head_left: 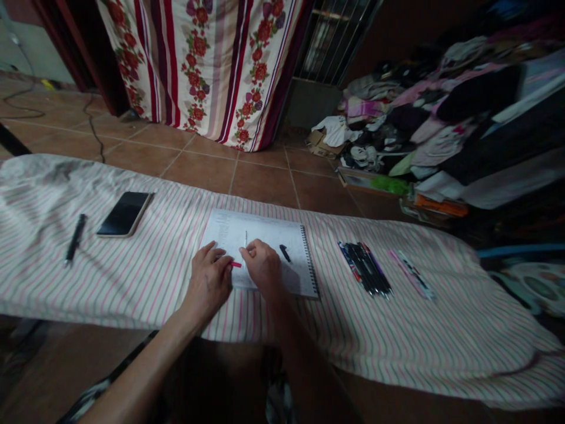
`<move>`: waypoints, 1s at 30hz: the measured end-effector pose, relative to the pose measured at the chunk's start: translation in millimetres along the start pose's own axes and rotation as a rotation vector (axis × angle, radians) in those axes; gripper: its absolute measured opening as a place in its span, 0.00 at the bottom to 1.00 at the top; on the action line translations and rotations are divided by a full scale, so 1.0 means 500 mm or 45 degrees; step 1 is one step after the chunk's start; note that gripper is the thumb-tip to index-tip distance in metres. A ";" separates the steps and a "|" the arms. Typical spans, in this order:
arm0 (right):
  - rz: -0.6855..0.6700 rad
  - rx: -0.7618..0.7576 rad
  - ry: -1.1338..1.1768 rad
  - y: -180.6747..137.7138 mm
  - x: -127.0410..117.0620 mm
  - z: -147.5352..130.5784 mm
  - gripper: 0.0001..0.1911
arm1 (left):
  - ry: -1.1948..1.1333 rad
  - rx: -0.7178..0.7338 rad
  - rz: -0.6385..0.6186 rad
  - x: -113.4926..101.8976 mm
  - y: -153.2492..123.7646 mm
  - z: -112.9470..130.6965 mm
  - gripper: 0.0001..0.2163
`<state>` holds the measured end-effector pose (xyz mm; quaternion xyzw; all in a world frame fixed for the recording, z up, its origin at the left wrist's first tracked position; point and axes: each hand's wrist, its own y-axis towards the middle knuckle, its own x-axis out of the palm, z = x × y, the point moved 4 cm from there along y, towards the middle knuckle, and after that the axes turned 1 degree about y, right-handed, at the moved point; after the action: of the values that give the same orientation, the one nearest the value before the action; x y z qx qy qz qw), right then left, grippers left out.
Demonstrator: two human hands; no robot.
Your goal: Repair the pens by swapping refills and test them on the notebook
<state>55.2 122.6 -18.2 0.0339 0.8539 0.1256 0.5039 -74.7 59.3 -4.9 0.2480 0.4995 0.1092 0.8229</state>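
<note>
A spiral notebook (260,227) with handwriting on its page lies open on the striped cloth. My left hand (209,275) rests over the notebook's lower left, fingers bent. At its fingertips is a small red strip (236,264), which it seems to pinch; its kind is unclear. My right hand (265,266), closed, pinches a thin pale stick that looks like a pen refill (246,238), upright in the view above the page. To the right of this hand a black pen cap or clip piece (285,253) lies on the paper.
Several pens (365,269) lie in a row right of the notebook, with pink and patterned pens (412,274) beyond. A phone (125,214) and a black marker-like pen (75,240) are on the left. Piled clothes (397,118) and a floral curtain (198,70) stand behind.
</note>
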 end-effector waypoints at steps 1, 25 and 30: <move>-0.006 0.005 -0.013 0.000 0.000 -0.001 0.06 | -0.003 -0.002 -0.003 -0.001 0.000 0.001 0.10; 0.018 -0.018 -0.013 0.004 -0.002 0.000 0.06 | -0.010 0.058 0.035 -0.002 0.000 0.006 0.10; 0.057 -0.061 -0.029 -0.001 0.000 -0.003 0.06 | -0.007 0.062 0.035 -0.001 -0.001 0.006 0.10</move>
<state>53.8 122.0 -17.8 0.0422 0.8439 0.1568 0.5114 -72.3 57.7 -3.7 0.2751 0.4963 0.1078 0.8163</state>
